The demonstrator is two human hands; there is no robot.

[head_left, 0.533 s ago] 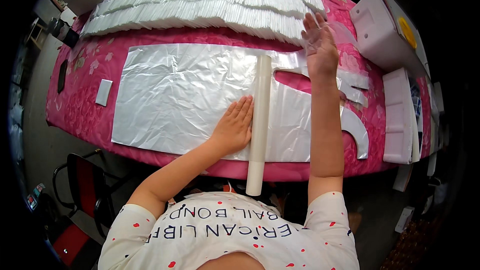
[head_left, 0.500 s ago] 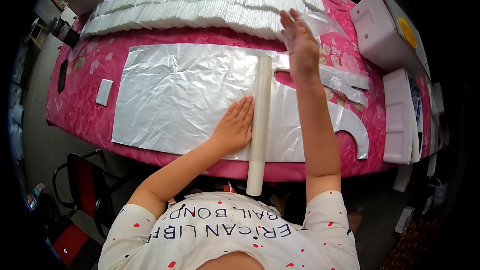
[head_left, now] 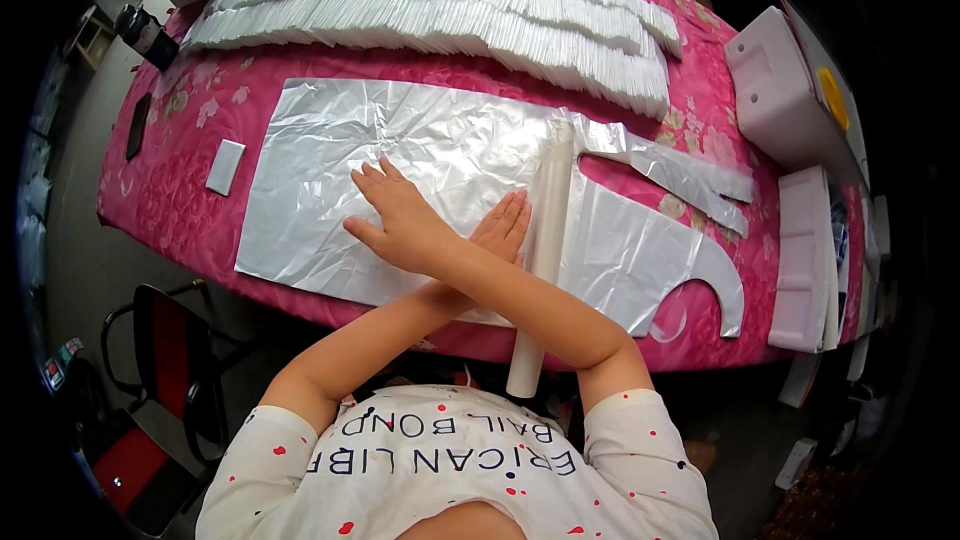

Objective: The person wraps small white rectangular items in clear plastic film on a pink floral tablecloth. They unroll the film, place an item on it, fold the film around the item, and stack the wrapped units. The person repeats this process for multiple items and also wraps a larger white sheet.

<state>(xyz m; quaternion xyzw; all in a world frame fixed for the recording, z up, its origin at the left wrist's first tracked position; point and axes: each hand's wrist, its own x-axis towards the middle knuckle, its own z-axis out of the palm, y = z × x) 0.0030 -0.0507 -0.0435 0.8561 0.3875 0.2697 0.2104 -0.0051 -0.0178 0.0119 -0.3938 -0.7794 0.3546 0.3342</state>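
Observation:
A flat silvery plastic sheet, with curved cut-outs and straps at its right end like an apron, lies across the table; whether it is one layer or several I cannot tell. A long pale tube lies across it, its near end jutting past the table's edge. My left hand lies flat on the plastic, against or close to the tube's left side, fingers stretched out. Over my left forearm crosses my right arm. My right hand, fingers spread and holding nothing, is over the sheet's middle; whether it touches the plastic I cannot tell.
Long rows of folded white plastic packets line the table's far side. White foam boxes stand at the right. A small white packet, a phone and a dark bottle are at the left. A chair stands at the lower left.
My right hand has swept left from the strap end, across my left arm, to the sheet's middle. The raised film beside it has come down. My left hand stays by the tube.

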